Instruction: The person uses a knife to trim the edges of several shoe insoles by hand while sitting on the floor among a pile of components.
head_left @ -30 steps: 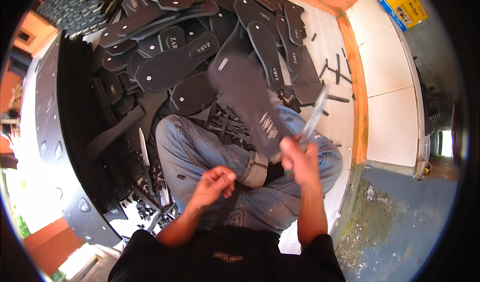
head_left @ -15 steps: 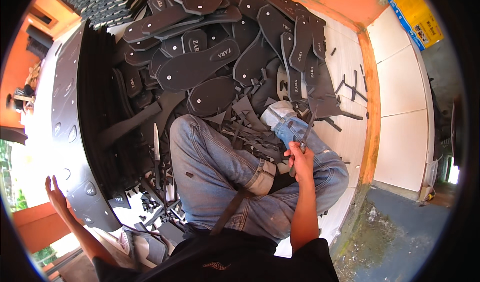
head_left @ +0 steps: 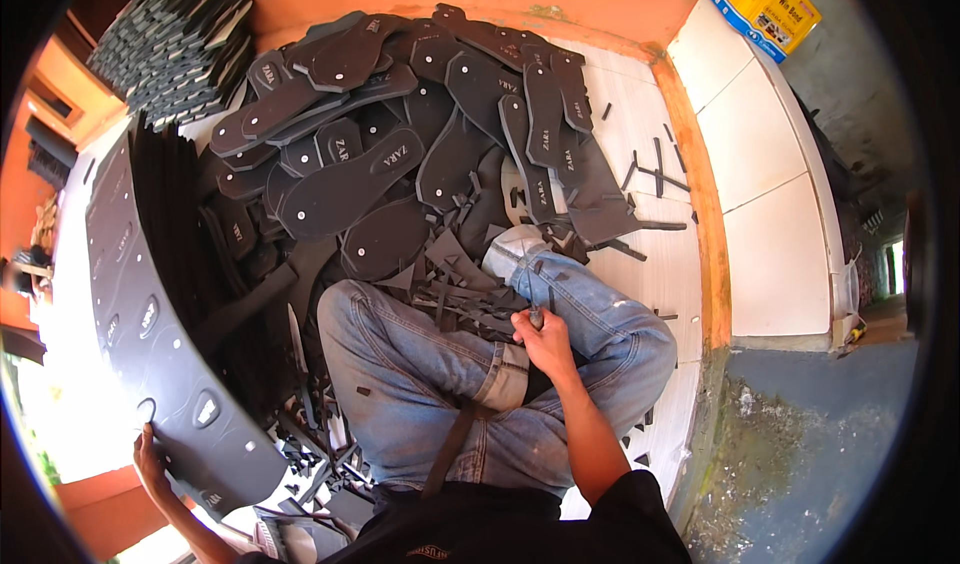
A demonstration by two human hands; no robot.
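At the left, my left hand grips the outer edge of a black foam sheet marked with sole outlines. The sheet lies on top of a tall stack of dark sheets and bows outward. My right hand is closed around the handle of a knife, above my crossed legs. Its blade points away from me and is hard to make out against the jeans. A second knife lies beside my left knee with its pale blade showing. Dark offcuts are heaped between my legs.
Cut black sandal soles form a large pile ahead. Behind it at the left stand stacked soles. Thin scraps are scattered on the pale floor. A white tiled ledge and a yellow-and-blue box are at the right.
My left hand has gone from spread fingers beside the stack to holding the top sheet's edge. The sheet has shifted and bent. My right hand has turned the knife; the view has moved too.
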